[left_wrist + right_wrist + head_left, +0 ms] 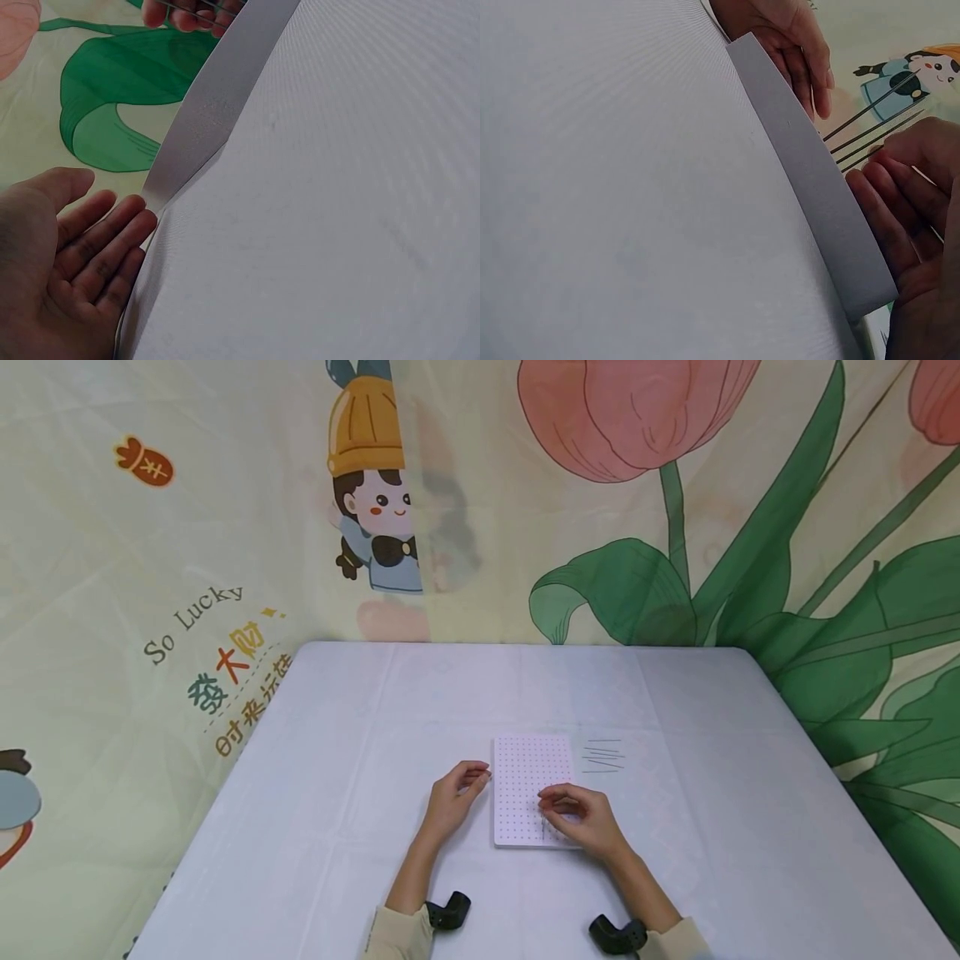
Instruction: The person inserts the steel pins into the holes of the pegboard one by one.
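Observation:
A white board [525,768] with rows of small holes lies flat on the table. Several thin dark sticks [870,106] stand up from it in the right wrist view. Over the board's lower right part, my right hand [590,821] pinches another thin stick [863,159] between thumb and forefinger, its lower end at the board's surface. My left hand [450,803] is beside the board's left edge, fingers relaxed and holding nothing; the left wrist view shows its palm and loosely bent fingers [105,259].
Several loose thin sticks [603,741] lie on the table just right of the board's upper part. A white cloth covers the table [337,860]. Behind it hangs a printed backdrop [480,527]. Black devices [450,912] are worn at both wrists.

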Demonstrator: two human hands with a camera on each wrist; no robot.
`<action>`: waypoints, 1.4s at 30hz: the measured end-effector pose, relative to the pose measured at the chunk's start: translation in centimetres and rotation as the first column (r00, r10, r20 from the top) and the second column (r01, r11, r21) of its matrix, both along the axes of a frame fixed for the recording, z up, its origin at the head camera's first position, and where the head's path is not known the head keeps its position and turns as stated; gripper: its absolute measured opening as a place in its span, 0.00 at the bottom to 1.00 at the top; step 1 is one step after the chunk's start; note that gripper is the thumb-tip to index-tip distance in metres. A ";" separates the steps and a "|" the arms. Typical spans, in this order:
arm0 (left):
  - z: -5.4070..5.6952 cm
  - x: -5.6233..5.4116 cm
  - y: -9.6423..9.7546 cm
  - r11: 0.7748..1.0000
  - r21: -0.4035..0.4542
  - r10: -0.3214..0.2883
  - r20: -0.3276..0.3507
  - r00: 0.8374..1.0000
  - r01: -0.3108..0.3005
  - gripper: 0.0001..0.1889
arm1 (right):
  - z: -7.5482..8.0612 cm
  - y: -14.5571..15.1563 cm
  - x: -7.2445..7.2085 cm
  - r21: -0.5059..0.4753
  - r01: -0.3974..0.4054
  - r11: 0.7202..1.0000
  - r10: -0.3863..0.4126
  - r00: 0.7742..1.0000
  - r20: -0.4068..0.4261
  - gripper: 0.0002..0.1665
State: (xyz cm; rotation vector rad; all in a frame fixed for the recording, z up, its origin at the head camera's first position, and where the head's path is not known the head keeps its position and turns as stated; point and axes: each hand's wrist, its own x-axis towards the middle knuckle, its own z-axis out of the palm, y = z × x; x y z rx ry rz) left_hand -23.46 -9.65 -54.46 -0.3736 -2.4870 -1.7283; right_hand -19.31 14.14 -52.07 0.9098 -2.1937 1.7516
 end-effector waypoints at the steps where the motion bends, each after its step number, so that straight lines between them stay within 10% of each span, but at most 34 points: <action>1: 0.0 0.0 0.0 1.000 -0.001 0.001 0.003 1.000 -0.001 0.11 | 0.0 0.0 0.0 -0.002 -0.007 1.000 0.007 1.000 -0.002 0.16; 10: 0.2 0.2 0.0 1.000 -0.006 -0.004 0.011 1.000 0.004 0.11 | 0.6 0.5 -0.1 -0.045 0.013 0.999 -0.014 1.000 -0.021 0.15; 17: 0.1 0.1 0.1 1.000 -0.014 0.000 0.016 1.000 0.000 0.11 | -1.2 3.5 -1.9 -0.056 0.237 0.970 -0.239 0.971 -0.028 0.11; 23: -0.1 0.1 0.1 1.000 -0.019 0.009 0.029 1.000 -0.008 0.10 | -2.5 6.2 -3.3 0.107 0.458 0.882 -0.445 0.887 -0.125 0.07; 32: 0.0 0.1 0.1 0.999 -0.037 0.010 0.031 0.999 -0.009 0.11 | -3.2 7.2 -4.7 0.326 0.621 0.712 -0.519 0.779 -0.351 0.09; 42: 0.2 0.2 0.1 0.999 -0.040 0.018 0.030 0.999 -0.017 0.11 | -3.6 7.1 -5.0 0.390 0.583 0.713 -0.494 0.812 -0.311 0.08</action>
